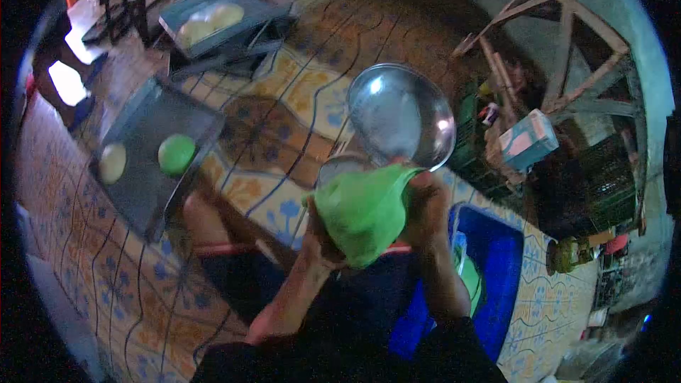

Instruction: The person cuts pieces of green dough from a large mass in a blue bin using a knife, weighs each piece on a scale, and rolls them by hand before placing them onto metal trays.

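Between my two hands is a soft lump of green dough, drawn up to a thin fold at its upper right. My left hand cups its lower left side, fingers mostly hidden behind it. At the upper right, the fingers of my right hand are closed on the dough's edge. Just beyond the hands stands a shiny metal bowl, with part of a smaller pale round vessel beside it. To the left, a dark metal tray bears a green dough ball and a whitish dough ball.
Farther back, another tray holds pale dough balls. By my right forearm stands a blue tub with green dough inside. A wooden frame, a dark crate and a light-blue box occupy the right side.
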Motion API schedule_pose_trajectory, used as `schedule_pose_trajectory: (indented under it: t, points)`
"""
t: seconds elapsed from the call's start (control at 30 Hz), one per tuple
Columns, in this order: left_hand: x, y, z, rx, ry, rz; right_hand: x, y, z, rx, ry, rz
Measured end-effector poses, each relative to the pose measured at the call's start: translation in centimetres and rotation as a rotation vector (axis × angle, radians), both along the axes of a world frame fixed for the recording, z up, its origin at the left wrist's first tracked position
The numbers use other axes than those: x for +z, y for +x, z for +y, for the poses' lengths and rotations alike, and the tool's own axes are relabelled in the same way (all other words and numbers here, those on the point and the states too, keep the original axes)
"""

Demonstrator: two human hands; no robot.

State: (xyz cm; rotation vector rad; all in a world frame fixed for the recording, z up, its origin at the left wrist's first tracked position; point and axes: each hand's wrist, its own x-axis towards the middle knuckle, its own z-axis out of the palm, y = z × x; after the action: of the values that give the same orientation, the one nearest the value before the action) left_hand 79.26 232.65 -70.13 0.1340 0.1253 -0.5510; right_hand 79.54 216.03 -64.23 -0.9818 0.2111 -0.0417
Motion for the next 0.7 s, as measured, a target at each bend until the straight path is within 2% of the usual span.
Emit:
schedule_pose_trajectory:
  t: [0.03,0.07,0.17,0.23,0.27,0.3,0.33,0.4,0.43,0.47,0.57,0.6,0.67,0.7]
  points:
    - [-1.2,-0.4,0.8,-0.001,0.011,0.056,-0.6,-0.6,1.1,-0.017,0.023,0.065]
    - [-2.8,-0.3,1.0,0.141,0.216,0.075,-0.2,-1.6,2.3,-0.011,-0.058,0.021]
    - [-4.3,-0.3,2.7,0.067,0.782,-0.409,-8.3,-1.6,3.4,-0.153,-0.904,-0.223]
    - [-5.4,0.2,3.5,-0.029,0.716,-0.445,-6.9,-2.1,5.7,-0.162,-0.809,0.140]
    - [-7.8,0.9,4.1,0.037,0.665,-0.440,-5.6,-1.5,6.4,-0.318,-0.645,0.281]
    - [-8.4,1.7,4.5,0.103,0.618,-0.440,-5.7,-1.5,6.8,-0.321,-0.594,0.255]
    - [-8.4,2.2,4.8,0.259,0.675,-0.497,-5.7,-1.4,7.2,-0.322,-0.545,0.224]
    - [-11.1,0.9,5.4,0.157,0.510,-0.150,-7.0,-1.7,9.1,-0.293,-0.422,0.134]
    - [-10.1,0.6,5.6,0.123,0.417,0.028,-8.5,-1.8,8.0,-0.221,-0.737,0.005]
    - [-8.8,-0.4,4.8,0.185,-0.033,0.095,-10.6,-1.6,5.7,-0.134,-1.050,-0.136]
    - [-11.7,-0.1,4.4,0.241,0.082,0.083,-8.7,-1.6,5.3,0.044,-0.093,0.045]
    - [-10.8,-0.1,3.8,0.281,0.305,0.028,-6.8,-2.1,6.9,0.053,-0.071,0.052]
    - [-10.9,1.2,3.5,-0.010,0.775,-0.277,-8.4,-2.1,6.8,-0.047,-0.648,-0.103]
    - [-11.4,1.4,3.3,-0.049,0.851,-0.271,-8.6,-1.9,7.1,-0.144,-0.928,-0.144]
